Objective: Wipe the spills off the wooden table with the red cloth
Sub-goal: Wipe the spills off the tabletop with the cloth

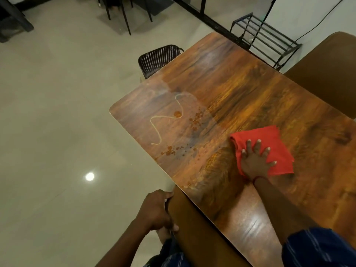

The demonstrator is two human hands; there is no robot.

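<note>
At near left, the left hand (pixel 156 210) curls closed around the edge of a brown chair back (pixel 194 232). On the glossy wooden table (pixel 240 89), a pale squiggly line and orange spatter spills (pixel 174 132) lie toward its left edge. Right of them, the right hand (pixel 255 160) presses flat, fingers spread, on the crumpled red cloth (pixel 269 139).
</note>
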